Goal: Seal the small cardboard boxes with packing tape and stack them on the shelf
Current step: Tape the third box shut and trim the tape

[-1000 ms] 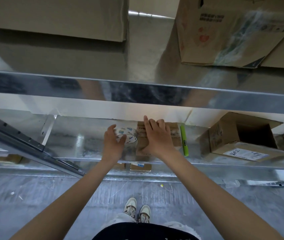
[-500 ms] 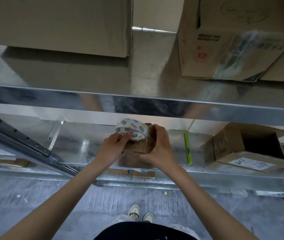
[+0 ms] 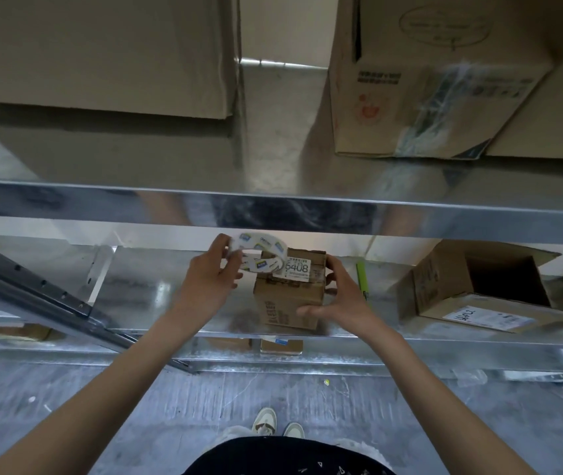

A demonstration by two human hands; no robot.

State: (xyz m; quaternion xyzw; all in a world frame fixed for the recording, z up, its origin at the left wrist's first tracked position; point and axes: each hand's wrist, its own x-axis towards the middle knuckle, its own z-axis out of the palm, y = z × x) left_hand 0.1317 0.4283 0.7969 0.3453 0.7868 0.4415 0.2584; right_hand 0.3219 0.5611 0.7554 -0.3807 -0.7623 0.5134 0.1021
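Observation:
A small brown cardboard box [image 3: 287, 296] with a white label reading 6408 is held up in front of the lower metal shelf [image 3: 156, 303]. My right hand [image 3: 335, 296] grips its right side, thumb on the front face. My left hand [image 3: 210, 279] pinches a roll of packing tape [image 3: 261, 253] with a printed core, held at the box's upper left corner. The roll touches the top of the box.
A green marker [image 3: 362, 277] lies on the lower shelf right of the box. An open cardboard box [image 3: 479, 289] lies on its side further right. Large cartons [image 3: 102, 53] [image 3: 427, 87] stand on the upper shelf [image 3: 273, 207]. More small boxes [image 3: 282, 346] sit below. My shoes [image 3: 275, 425] stand on the grey floor.
Both hands lifted the tape roll and the small box off the lower shelf. The box now stands turned, its label showing, and the roll sits at its top.

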